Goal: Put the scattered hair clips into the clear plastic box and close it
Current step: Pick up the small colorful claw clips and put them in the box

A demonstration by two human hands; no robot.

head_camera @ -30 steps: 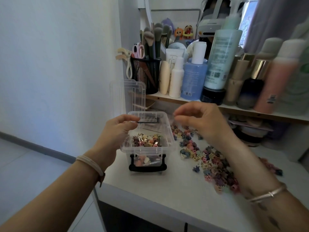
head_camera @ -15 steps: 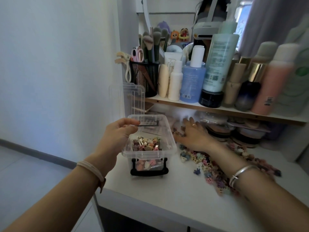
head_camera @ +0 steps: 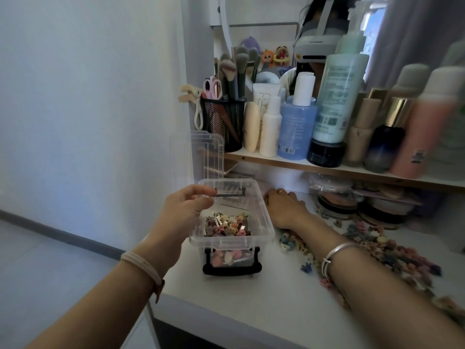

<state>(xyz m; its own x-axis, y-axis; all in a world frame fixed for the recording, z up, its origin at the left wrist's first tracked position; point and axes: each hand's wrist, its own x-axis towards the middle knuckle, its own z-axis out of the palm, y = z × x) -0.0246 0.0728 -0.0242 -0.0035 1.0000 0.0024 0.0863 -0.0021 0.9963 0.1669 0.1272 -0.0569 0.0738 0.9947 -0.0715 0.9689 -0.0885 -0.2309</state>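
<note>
- Your left hand [head_camera: 186, 210] grips the left rim of the box [head_camera: 226, 241], thumb and fingers curled over it, as it did a second ago.
- Your right hand [head_camera: 284, 210], raised beside the box a second ago, now lies palm down on the table [head_camera: 251, 298] just beside the box's far right corner. I cannot tell whether its fingers have closed on anything.
- Some clips [head_camera: 226, 225] lie in the box; many more are strewn across the table to the right.
- The lid [head_camera: 201, 157] stands open behind the box.
- This looks like another pickup, with much left to gather.
</note>
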